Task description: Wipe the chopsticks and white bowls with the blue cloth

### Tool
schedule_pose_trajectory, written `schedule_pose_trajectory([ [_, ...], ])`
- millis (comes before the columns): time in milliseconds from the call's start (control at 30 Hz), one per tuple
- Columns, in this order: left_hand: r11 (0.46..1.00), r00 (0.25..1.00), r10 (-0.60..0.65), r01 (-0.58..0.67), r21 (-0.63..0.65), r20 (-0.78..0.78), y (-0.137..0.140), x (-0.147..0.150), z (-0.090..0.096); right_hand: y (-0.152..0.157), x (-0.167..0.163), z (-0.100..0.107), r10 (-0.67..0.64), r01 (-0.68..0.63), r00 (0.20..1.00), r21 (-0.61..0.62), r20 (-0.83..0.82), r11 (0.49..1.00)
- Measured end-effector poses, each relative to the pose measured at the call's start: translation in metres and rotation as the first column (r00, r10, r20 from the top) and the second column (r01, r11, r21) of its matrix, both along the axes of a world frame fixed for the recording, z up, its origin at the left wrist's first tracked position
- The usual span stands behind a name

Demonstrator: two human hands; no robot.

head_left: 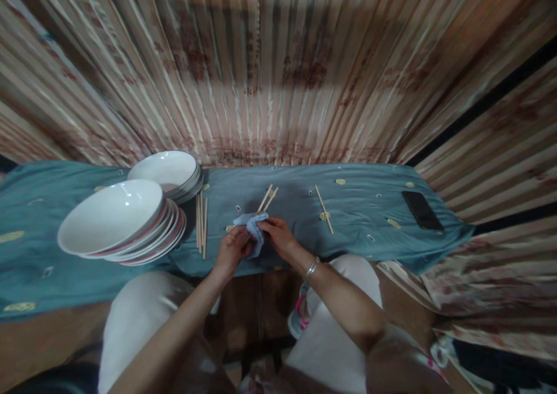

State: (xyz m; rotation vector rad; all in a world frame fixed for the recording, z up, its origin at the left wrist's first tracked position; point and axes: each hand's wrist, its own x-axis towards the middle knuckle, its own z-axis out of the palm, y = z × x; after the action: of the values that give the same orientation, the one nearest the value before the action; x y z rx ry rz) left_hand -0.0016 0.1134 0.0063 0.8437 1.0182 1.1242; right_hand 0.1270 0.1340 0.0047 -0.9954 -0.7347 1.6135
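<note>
A pair of wooden chopsticks (pixel 267 198) slants away from me, its middle wrapped in a light blue cloth (pixel 256 227). My left hand (pixel 234 248) is closed around the near end of the pair, against the cloth's left side. From the right, my right hand (pixel 279 235) pinches the cloth around the sticks. Fingers and folds hide the lower part of the chopsticks. Several loose chopsticks (pixel 202 224) lie side by side to the left of my hands. A single chopstick (pixel 324 209), or a pair pressed together, rests to the right.
On the left of the teal cloth-covered table (pixel 296 191) stands a leaning stack of large white bowls (pixel 113 220). Another stack of white bowls (pixel 167 173) sits behind it. A black phone (pixel 422 211) lies at the right end. A patterned curtain (pixel 270 75) hangs behind the table.
</note>
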Motion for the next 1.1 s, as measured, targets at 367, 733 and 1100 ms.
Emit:
schedule_pose_trajectory([
  [367, 0.992, 0.992, -0.121, 0.121, 0.016, -0.046, -0.002, -0.002, -0.005, 0.001, 0.009, 0.004, -0.007, 0.008, 1.0, -0.027, 0.021, 1.0],
  [733, 0.973, 0.975, -0.222, 0.22, -0.073, -0.023, -0.016, 0.008, -0.002, 0.024, 0.056, 0.025, -0.198, 0.2, 0.977, 0.017, -0.078, 0.98],
  [1100, 0.974, 0.982, -0.185, 0.187, -0.128, 0.026, -0.011, 0.007, 0.007, 0.015, 0.039, 0.019, -0.108, 0.108, 0.991, -0.002, -0.075, 0.994],
])
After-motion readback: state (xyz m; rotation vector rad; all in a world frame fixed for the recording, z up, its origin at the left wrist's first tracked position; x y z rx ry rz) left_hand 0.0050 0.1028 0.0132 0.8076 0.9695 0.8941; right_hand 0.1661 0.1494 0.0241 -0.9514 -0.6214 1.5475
